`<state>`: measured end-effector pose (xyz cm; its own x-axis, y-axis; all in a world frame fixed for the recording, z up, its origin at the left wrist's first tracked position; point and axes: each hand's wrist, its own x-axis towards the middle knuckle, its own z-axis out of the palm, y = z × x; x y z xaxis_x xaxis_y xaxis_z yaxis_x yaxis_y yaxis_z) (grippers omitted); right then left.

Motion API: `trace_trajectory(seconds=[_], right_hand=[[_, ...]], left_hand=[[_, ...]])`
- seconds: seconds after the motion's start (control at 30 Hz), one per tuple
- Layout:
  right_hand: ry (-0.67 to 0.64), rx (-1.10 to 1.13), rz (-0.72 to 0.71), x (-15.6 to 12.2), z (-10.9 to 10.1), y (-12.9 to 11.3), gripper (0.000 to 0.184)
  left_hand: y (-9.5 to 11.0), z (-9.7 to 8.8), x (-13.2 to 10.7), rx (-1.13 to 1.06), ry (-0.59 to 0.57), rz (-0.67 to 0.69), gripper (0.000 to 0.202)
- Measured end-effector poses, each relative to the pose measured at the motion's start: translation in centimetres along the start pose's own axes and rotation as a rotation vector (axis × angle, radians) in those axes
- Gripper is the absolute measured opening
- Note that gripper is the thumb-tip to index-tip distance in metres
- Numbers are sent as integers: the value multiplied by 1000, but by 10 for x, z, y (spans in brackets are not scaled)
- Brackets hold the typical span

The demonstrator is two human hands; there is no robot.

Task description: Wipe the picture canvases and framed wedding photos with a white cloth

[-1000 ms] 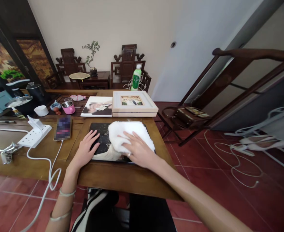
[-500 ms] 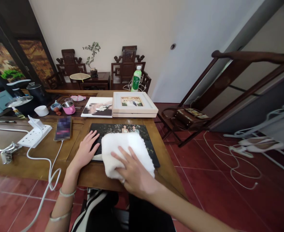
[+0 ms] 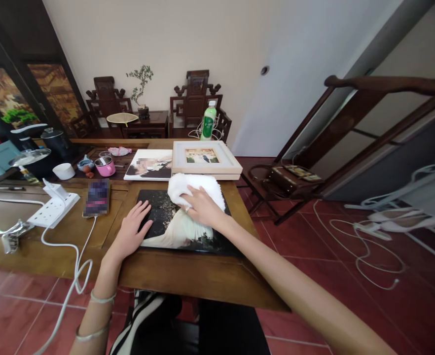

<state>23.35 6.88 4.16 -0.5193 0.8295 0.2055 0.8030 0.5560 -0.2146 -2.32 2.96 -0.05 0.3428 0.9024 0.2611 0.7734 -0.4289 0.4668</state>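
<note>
Right hand (image 3: 202, 211) on top of white cloth (image 3: 179, 185), fingers pressed onto it; can't tell if it's pinching any. Cloth sits over the far edge of dark photo panel (image 3: 158, 212), right of center, close to the framed picture (image 3: 225, 155). Left hand (image 3: 130, 230) open, palm down, fingers spread on panel's left edge. Panel lies flat on counter (image 3: 188, 271). Phone (image 3: 96, 197) left of it, power strip (image 3: 54, 209) further left. Green bottle (image 3: 209, 123) behind framed picture.

On my feed, my right hand (image 3: 203, 208) presses a fluffy white cloth (image 3: 182, 184) atop a dark rectangular photo panel (image 3: 186, 235), left hand (image 3: 131, 228) touching its edge.
</note>
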Motion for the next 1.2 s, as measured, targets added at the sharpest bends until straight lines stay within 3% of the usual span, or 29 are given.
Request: trace_trajectory(seconds=[0.13, 0.33, 0.43, 0.5, 0.67, 0.77, 0.97, 1.1, 1.2], right_hand=[[-10, -13, -9, -2, 4, -18, 35], [-126, 95, -214, -76, 4, -65, 35], [-114, 148, -284, -107, 0, -62, 42], [-63, 135, -235, -115, -3, -45, 43], [62, 14, -8, -93, -6, 11, 30], [47, -9, 54, -66, -6, 21, 33], [-10, 3, 43, -34, 5, -16, 36], [-67, 92, -133, -56, 7, -52, 38], [-87, 154, -229, -81, 2, -63, 40]], left_hand=[[0, 1, 0, -20, 16, -11, 48], [0, 0, 0, -55, 20, -25, 47], [-1, -3, 2, -73, 25, -8, 48], [-2, -5, 3, -94, 33, 13, 49], [-3, -7, 6, -109, 64, 70, 44], [-3, -6, 6, -107, 67, 77, 44], [-5, -5, 7, -109, 12, 8, 47], [-5, -5, 9, -114, 38, 12, 44], [-5, -5, 10, -108, 46, 21, 43]])
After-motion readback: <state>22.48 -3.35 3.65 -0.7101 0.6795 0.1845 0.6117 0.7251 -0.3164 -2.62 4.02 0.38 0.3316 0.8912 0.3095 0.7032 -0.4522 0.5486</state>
